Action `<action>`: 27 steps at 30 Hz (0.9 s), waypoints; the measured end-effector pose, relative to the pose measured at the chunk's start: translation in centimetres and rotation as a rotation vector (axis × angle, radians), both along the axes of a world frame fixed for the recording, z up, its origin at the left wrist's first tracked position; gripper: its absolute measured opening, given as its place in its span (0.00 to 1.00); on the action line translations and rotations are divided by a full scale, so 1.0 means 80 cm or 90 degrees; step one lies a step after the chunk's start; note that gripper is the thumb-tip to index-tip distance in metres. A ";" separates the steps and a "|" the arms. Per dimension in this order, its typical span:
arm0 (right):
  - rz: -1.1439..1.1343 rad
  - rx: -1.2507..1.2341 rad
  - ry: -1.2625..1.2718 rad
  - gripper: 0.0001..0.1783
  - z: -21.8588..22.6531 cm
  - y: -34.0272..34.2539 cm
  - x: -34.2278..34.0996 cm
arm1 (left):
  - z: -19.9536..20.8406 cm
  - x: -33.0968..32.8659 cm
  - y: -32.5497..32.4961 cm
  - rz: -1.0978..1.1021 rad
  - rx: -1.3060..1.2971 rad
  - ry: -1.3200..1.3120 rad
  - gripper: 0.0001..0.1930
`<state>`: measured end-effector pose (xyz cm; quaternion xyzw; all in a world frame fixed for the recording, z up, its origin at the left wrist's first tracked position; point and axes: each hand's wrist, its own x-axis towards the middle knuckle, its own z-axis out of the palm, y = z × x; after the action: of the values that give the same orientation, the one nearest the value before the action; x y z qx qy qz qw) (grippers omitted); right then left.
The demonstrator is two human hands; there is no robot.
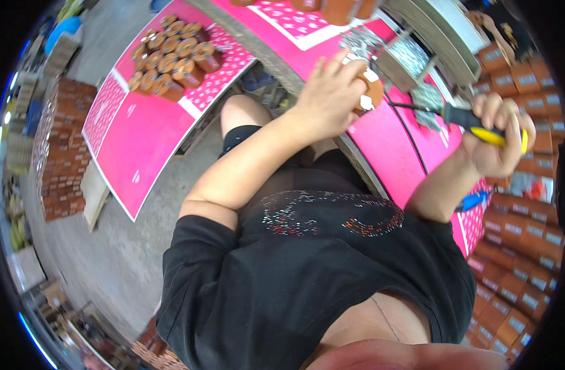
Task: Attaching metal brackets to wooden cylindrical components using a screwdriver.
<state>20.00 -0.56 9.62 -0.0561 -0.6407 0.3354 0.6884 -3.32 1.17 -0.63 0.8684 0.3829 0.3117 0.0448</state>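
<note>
My left hand (333,95) is closed around a round orange-brown piece (375,87) with white parts on its face, held over the edge of the pink-covered bench (381,145). In my right hand (503,139) is a screwdriver (458,116) with a black and yellow handle. Its dark shaft points left toward the orange-brown piece, and I cannot tell whether the tip touches it. Just beyond the shaft lies a small heap of grey-green pieces (425,102), too small to name.
Several brown round pieces (174,58) stand grouped on a pink sheet at the left. A wooden tray (396,68) holds small shiny parts. A blue-handled tool (472,201) lies near my right forearm. Stacked brown boxes (523,225) line the right, with another stack (63,142) far left.
</note>
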 end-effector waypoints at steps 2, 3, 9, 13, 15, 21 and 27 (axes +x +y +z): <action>-0.019 -0.027 -0.040 0.05 0.004 -0.006 -0.003 | 0.007 -0.023 -0.002 0.014 0.002 -0.011 0.20; -0.032 -0.034 -0.053 0.04 0.006 -0.010 -0.002 | 0.011 -0.038 -0.003 0.003 -0.036 -0.075 0.20; -0.024 -0.087 -0.042 0.03 -0.001 -0.006 0.002 | 0.011 -0.182 -0.010 0.211 -0.148 -0.210 0.19; -0.028 -0.102 -0.084 0.05 -0.013 0.017 -0.011 | -0.057 -0.296 -0.002 0.523 -0.036 -0.079 0.22; -0.033 -0.123 -0.085 0.06 -0.022 0.028 -0.031 | -0.121 -0.385 -0.006 0.665 -0.118 -0.187 0.23; -0.127 -0.189 -0.128 0.05 -0.044 0.055 -0.073 | -0.275 -0.549 0.012 0.893 -0.139 -0.157 0.21; -0.187 -0.241 -0.170 0.04 -0.046 0.076 -0.108 | -0.379 -0.636 0.067 0.986 -0.178 -0.299 0.24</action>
<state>11.36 5.56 5.97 -0.3197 -0.6366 0.3354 0.6165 -54.17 6.50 -30.98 0.2569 0.8896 0.3776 0.0037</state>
